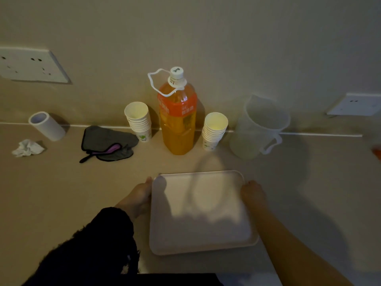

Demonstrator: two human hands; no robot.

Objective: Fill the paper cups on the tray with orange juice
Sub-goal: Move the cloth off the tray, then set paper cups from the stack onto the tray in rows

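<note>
Tray [206, 223]: pale, rectangular, rounded corners, low raised rim, smooth matte face. It lies at the near middle of the counter [61, 193], slightly skewed, with soft shadows across its surface.

Left hand [140, 196]: set against the tray's left rim near the far corner and holding that edge, thumb tip up at the corner, the other fingers hidden under the rim. The forearm wears a dark, fuzzy knit sleeve [92, 248].

Right hand [252, 193]: clasped on the tray's right rim near its far corner, fingers curled over the edge, forearm bare and running in from the lower right.

Orange juice bottle [178, 124]: tall clear plastic, nearly full, orange label band, white cap [176, 72] on, thin white carrying loop [153, 79] at the neck. It stands upright against the wall, beyond the tray.

Left cup stack [139, 122]: white paper cups, nested, leaning a little, just left of the bottle.

Right cup stack [213, 132]: the same cups, nested, just right of the bottle.

Jug [257, 129]: translucent plastic with a side handle, right of the cups.

Cloth [107, 143]: grey, dark-edged, rumpled, with a purple patch showing.

Tube [47, 125]: white, hollow, tilted, far left.

Tissue [27, 148]: white, crumpled, near the tube.
</note>
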